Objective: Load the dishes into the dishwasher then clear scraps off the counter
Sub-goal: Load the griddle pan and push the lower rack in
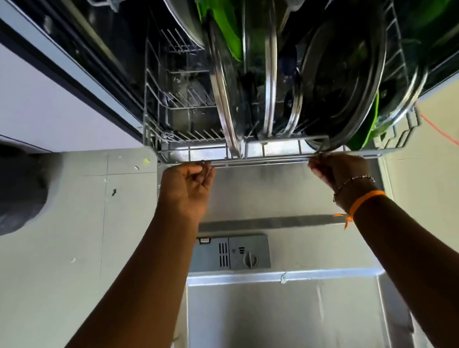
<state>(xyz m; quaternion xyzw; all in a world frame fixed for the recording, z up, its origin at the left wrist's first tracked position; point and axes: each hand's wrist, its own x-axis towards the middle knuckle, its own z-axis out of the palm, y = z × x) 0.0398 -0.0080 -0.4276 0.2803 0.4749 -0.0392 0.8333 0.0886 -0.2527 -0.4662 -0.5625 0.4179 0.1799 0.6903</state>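
At the front edge of the dishwasher's lower rack (271, 157), both hands meet the wire rail: the left hand (188, 188) has its fingers curled round the rail near the rack's left corner, and the right hand (336, 171) pinches the same rail further right, just below the rim of a dark round lid (344, 72). The rack sits partly inside the machine, its front rail over the inner end of the open door (290, 307) — the steel door panel lies flat beneath the forearms, with the grey detergent dispenser (229, 253) set in it between the two arms. Dishes stand on edge in the rack: a metal-rimmed glass lid (223, 96) near the middle, another rimmed lid (269, 67) beside it, the dark lid leaning at the right, and green plastic pieces (227, 29) behind and between them. The rack's left section shows bare wire tines. An orange band (363, 199) and a beaded bracelet (354, 181) circle the right wrist. On the pale tiled floor (63, 257) to the left lie a few small scraps (146, 161), and a dark bin bag (4, 188) bulges at the left edge. An orange cord (447, 138) runs across the floor at the right.
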